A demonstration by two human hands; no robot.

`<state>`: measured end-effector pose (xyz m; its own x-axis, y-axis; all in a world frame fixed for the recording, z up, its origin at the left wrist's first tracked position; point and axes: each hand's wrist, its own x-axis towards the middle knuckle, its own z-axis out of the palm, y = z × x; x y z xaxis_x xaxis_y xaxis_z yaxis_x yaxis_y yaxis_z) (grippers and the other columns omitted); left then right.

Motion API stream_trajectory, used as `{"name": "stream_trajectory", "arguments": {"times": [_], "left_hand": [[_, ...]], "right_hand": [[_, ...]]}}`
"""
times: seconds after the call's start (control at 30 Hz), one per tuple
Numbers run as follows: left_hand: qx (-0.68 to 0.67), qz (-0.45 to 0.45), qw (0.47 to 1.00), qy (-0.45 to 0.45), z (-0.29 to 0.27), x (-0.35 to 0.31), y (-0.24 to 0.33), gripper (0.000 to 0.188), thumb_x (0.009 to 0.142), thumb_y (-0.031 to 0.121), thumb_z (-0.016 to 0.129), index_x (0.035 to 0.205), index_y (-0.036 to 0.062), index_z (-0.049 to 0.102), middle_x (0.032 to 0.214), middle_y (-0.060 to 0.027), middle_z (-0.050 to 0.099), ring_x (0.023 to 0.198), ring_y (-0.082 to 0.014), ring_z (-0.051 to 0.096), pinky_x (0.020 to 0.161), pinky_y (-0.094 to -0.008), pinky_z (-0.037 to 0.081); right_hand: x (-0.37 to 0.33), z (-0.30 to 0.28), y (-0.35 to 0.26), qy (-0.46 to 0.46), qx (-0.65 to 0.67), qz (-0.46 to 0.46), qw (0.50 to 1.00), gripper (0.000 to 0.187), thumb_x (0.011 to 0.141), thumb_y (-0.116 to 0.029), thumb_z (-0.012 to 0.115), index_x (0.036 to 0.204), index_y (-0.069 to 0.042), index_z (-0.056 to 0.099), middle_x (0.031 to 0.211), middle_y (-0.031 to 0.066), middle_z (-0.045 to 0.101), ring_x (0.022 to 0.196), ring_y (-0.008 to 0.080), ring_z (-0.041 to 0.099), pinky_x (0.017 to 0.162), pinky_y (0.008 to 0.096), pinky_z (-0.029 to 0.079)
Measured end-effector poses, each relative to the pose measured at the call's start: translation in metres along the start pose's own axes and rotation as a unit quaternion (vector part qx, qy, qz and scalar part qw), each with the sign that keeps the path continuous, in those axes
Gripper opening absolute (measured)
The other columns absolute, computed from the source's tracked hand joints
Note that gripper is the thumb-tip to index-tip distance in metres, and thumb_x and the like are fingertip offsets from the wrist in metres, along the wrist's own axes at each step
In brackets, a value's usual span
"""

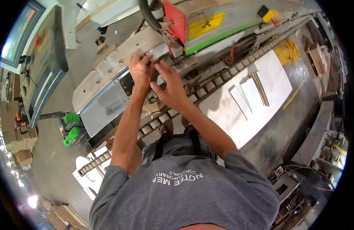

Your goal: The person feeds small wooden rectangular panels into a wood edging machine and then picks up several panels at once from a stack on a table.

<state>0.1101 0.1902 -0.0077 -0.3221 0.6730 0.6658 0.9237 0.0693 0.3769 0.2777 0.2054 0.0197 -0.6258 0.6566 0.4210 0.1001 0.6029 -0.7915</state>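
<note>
My left hand [140, 73] is raised over the machine's metal bed, its fingers bent and drawn together; whatever they may pinch is too small to make out. Close beside it on the right is my right hand [170, 85], thumb and forefinger apart, fingertips nearly at the left hand's fingers. Nothing shows between the right fingers. Beneath the hands lies a dark opening [127, 84] in the bed, partly hidden by my left wrist. A silver metal plate [98, 115] runs off to the left, with a pale bolted board [108, 65] behind it.
A row of rollers [201, 92] crosses in front of me. White panels [242, 126] with narrow strips [251, 92] lie to the right. Beyond my hands stand a red plate [175, 21] and a grey hose [147, 15]. A green-and-black device [72, 130] sits at left; yellow cloth [287, 51] hangs far right.
</note>
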Motion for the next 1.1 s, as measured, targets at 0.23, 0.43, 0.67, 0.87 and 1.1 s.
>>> {"name": "stream_trajectory", "arguments": {"times": [0.23,0.43,0.67,0.87,1.1], "left_hand": [[0.006,0.053,0.999,0.003,-0.031,0.004,0.015,0.028,0.077,0.01,0.083,0.102,0.0033,0.074,0.093,-0.0147,0.066,0.087,-0.0322,0.062,0.081,-0.0413,0.05],[-0.065,0.025,0.997,-0.021,-0.063,-0.034,0.03,0.02,0.083,-0.001,0.076,0.102,0.0032,0.077,0.094,-0.0103,0.07,0.088,-0.0234,0.065,0.078,-0.0343,0.052],[-0.181,-0.13,0.973,-0.059,-0.083,-0.084,0.048,0.024,0.079,-0.001,0.076,0.103,0.0054,0.077,0.099,-0.0108,0.067,0.095,-0.026,0.063,0.081,-0.0374,0.053],[-0.17,0.072,0.959,-0.214,-0.112,-0.076,0.1,0.047,0.071,0.01,0.083,0.116,0.0082,0.071,0.123,-0.0149,0.063,0.117,-0.0352,0.057,0.097,-0.0461,0.049],[-0.186,0.104,0.897,-0.388,-0.157,-0.061,0.086,0.058,0.074,0.015,0.082,0.127,0.0074,0.063,0.13,-0.0157,0.057,0.12,-0.0377,0.052,0.099,-0.0469,0.046]], "right_hand": [[-0.15,-0.102,0.041,0.118,-0.115,0.099,0.981,0.047,0.085,0.0,0.068,0.131,-0.001,0.059,0.133,0.0209,0.058,0.123,0.0368,0.052,0.104,0.0465,0.045],[-0.234,-0.182,0.133,0.034,-0.453,0.292,0.842,0.067,0.088,-0.002,0.061,0.147,0.009,0.034,0.15,0.0279,0.037,0.131,0.0454,0.039,0.112,0.0523,0.034],[-0.221,-0.194,0.144,-0.075,-0.416,0.381,0.823,0.059,0.08,-0.013,0.075,0.131,0.006,0.053,0.131,0.0269,0.052,0.116,0.0403,0.051,0.103,0.0492,0.043],[-0.196,-0.168,0.053,-0.182,-0.31,0.184,0.915,0.049,0.071,-0.014,0.076,0.114,0.005,0.061,0.099,0.0205,0.058,0.102,0.0369,0.056,0.087,0.0476,0.049],[-0.074,-0.08,-0.065,-0.227,-0.154,-0.057,0.96,0.057,0.062,-0.008,0.075,0.115,0.003,0.058,0.105,0.017,0.053,0.103,0.0384,0.053,0.09,0.0473,0.048]]}}
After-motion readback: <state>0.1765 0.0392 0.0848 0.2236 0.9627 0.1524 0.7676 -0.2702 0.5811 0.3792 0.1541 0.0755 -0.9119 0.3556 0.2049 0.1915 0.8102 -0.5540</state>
